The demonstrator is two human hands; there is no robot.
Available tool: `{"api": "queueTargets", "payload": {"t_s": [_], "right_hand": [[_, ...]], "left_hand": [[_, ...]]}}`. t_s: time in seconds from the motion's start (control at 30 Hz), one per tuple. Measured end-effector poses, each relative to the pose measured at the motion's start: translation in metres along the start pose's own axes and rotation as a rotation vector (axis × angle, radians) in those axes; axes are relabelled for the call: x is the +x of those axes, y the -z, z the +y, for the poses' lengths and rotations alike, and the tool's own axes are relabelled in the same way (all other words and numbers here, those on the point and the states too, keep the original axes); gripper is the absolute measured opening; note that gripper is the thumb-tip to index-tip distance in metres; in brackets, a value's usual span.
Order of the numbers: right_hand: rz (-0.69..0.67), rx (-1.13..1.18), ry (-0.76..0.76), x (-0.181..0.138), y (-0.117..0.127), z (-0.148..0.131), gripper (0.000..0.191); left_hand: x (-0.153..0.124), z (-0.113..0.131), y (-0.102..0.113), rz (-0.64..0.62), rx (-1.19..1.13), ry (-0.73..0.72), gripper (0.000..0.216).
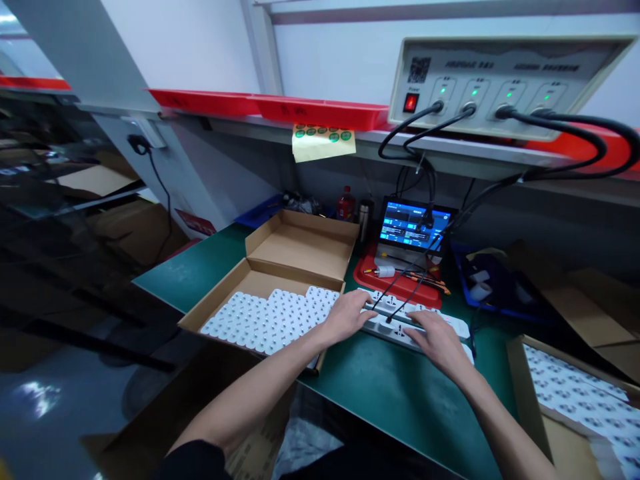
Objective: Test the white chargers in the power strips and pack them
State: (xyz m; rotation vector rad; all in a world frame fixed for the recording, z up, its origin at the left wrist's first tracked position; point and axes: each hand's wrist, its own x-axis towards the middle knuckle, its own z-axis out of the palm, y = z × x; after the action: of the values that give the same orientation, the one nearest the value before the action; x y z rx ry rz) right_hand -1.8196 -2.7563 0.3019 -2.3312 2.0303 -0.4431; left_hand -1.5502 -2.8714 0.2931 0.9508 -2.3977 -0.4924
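Two white socket strips (pixel 400 320) lie side by side on the green bench mat (pixel 390 393), with black cables plugged into them. My left hand (pixel 347 315) rests on the left end of the strips, fingers curled over it. My right hand (pixel 436 341) lies on the nearer strip, fingers spread flat along it. An open cardboard box (pixel 300 250) just left of my left hand holds several rows of small white plug adapters (pixel 270 319).
A small lit screen (pixel 414 227) stands behind the strips on a red tray (pixel 370 279). A beige tester box (pixel 500 80) with green lights sits on the shelf above, its black cables hanging down. Another box of white parts (pixel 575 393) lies at the right.
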Motion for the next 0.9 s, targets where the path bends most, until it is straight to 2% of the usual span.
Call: {"api": "queueTargets", "payload": {"t_s": [0.07,0.1,0.23,0.3,0.37,0.43,0.53,0.67,0.8,0.9], "right_hand": [[-0.044,-0.089,-0.025,-0.018,0.011,0.022,0.035],[-0.084,-0.132,-0.044,-0.027,0.014,0.031,0.035],[-0.183,-0.177,-0.118,-0.046,0.011,0.052,0.028],[-0.160,-0.156,-0.110,-0.048,0.006,0.055,0.027],[-0.096,-0.134,-0.099,-0.050,0.004,0.058,0.029],[0.014,-0.101,-0.107,-0.054,0.008,0.063,0.034],[0.160,-0.018,-0.113,-0.062,0.026,0.067,0.045],[0.137,0.171,-0.127,-0.070,0.052,0.051,0.050],[0.098,0.301,-0.136,-0.066,0.061,0.025,0.053],[0.144,0.282,-0.153,-0.061,0.061,0.017,0.055]], "left_hand": [[-0.006,0.014,-0.004,0.074,0.065,-0.064,0.020],[-0.007,0.025,-0.008,0.067,0.099,-0.126,0.021],[-0.002,0.075,-0.041,-0.106,0.221,-0.402,0.014],[0.009,0.094,-0.061,-0.166,0.271,-0.439,0.021],[0.023,0.104,-0.077,-0.227,0.296,-0.417,0.030],[0.034,0.106,-0.086,-0.286,0.301,-0.393,0.032],[0.039,0.100,-0.088,-0.321,0.281,-0.397,0.028],[0.032,0.094,-0.080,-0.282,0.232,-0.364,0.022],[0.027,0.093,-0.078,-0.218,0.145,-0.310,0.022],[0.026,0.092,-0.084,-0.314,0.117,-0.388,0.035]]}}
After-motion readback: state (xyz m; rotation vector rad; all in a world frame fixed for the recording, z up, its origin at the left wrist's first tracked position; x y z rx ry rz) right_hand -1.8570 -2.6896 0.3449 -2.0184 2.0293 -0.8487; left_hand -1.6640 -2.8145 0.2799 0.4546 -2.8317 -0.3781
